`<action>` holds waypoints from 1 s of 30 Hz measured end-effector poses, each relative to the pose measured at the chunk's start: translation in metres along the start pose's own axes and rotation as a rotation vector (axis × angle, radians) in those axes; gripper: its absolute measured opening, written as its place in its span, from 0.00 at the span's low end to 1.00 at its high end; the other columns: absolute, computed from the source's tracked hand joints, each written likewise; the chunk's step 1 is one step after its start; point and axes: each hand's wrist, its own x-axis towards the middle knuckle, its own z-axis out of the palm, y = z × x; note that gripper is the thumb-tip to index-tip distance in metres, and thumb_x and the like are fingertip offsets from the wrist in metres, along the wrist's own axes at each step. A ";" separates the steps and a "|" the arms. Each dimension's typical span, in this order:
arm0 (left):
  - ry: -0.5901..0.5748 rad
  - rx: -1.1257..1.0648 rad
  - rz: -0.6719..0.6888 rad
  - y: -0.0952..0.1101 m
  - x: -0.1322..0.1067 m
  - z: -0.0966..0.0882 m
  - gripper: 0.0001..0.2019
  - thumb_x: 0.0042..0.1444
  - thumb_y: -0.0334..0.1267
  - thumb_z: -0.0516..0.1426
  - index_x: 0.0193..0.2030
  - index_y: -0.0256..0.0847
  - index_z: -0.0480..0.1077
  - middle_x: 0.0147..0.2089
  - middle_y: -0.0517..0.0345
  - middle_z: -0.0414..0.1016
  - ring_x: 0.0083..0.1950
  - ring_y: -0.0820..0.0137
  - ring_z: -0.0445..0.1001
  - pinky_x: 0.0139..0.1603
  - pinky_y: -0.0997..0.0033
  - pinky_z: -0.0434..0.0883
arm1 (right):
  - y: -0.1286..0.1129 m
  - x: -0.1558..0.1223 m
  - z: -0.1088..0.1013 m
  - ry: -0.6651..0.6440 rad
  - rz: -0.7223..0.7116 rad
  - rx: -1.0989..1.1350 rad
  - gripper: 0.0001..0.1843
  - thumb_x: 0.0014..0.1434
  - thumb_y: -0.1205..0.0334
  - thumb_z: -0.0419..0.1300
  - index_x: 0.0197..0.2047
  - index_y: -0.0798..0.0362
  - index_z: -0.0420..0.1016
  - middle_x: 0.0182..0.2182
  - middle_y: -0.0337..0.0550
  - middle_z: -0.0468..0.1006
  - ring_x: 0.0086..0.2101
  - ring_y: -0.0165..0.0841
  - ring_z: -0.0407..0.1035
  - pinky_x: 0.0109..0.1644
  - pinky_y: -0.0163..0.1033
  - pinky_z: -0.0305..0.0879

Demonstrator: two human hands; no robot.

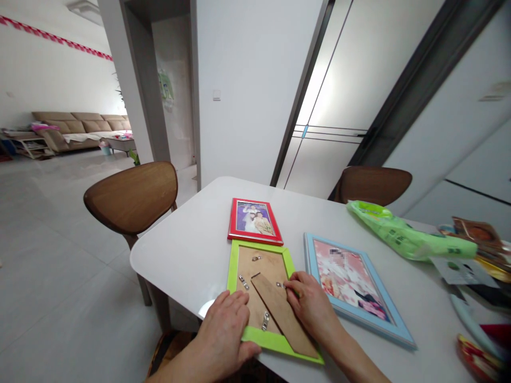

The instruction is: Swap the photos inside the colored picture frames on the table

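Note:
A lime-green picture frame (261,334) lies face down on the white table, its brown backing board (249,306) showing. Several small metal clips (265,321) sit around the board, and a brown stand leg (279,311) slants across it. My left hand (225,327) holds the frame at its lower left corner, fingers over the left edge and thumb by the bottom edge. At the right side, the fingers of my right hand (311,303) are pinched on a metal turn clip (280,285), partly hidden by the fingertips.
Beyond the green frame lies a red picture frame (255,239); a light-blue picture frame (371,271) is to the right. Farther right are a green plastic package (411,236) and assorted clutter. Wooden chairs (136,194) stand at the left and far side of the table (187,255).

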 end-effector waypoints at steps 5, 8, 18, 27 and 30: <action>0.022 0.004 0.019 -0.002 -0.002 0.001 0.23 0.44 0.48 0.59 0.45 0.39 0.64 0.57 0.50 0.59 0.58 0.64 0.56 0.59 0.62 0.48 | -0.004 -0.005 -0.001 0.005 0.002 0.009 0.14 0.54 0.66 0.47 0.31 0.56 0.74 0.31 0.49 0.69 0.34 0.36 0.63 0.39 0.41 0.60; 0.014 0.003 0.035 -0.005 -0.003 0.001 0.21 0.44 0.48 0.60 0.42 0.38 0.65 0.57 0.49 0.59 0.58 0.63 0.56 0.59 0.61 0.49 | -0.018 -0.018 -0.004 0.066 -0.105 0.025 0.14 0.53 0.64 0.49 0.39 0.54 0.73 0.38 0.50 0.69 0.39 0.38 0.62 0.43 0.44 0.59; -0.006 -0.001 0.055 -0.006 -0.002 -0.002 0.18 0.44 0.46 0.60 0.40 0.39 0.64 0.56 0.50 0.60 0.57 0.64 0.57 0.59 0.61 0.50 | -0.053 -0.031 -0.012 -0.161 -0.312 0.129 0.12 0.54 0.64 0.50 0.37 0.44 0.73 0.37 0.43 0.70 0.38 0.35 0.61 0.39 0.42 0.58; 0.009 0.002 0.066 -0.008 -0.003 -0.004 0.19 0.41 0.45 0.62 0.38 0.39 0.65 0.56 0.50 0.61 0.57 0.64 0.58 0.59 0.63 0.51 | -0.049 -0.023 -0.010 -0.221 -0.277 0.183 0.09 0.50 0.66 0.53 0.29 0.46 0.74 0.35 0.40 0.68 0.38 0.34 0.61 0.40 0.42 0.56; 0.017 -0.012 0.072 -0.009 -0.004 -0.002 0.19 0.42 0.45 0.62 0.39 0.38 0.65 0.56 0.50 0.61 0.57 0.64 0.57 0.59 0.63 0.50 | -0.051 -0.024 -0.015 -0.244 -0.283 0.205 0.10 0.51 0.67 0.52 0.29 0.46 0.73 0.35 0.40 0.68 0.38 0.34 0.61 0.41 0.42 0.56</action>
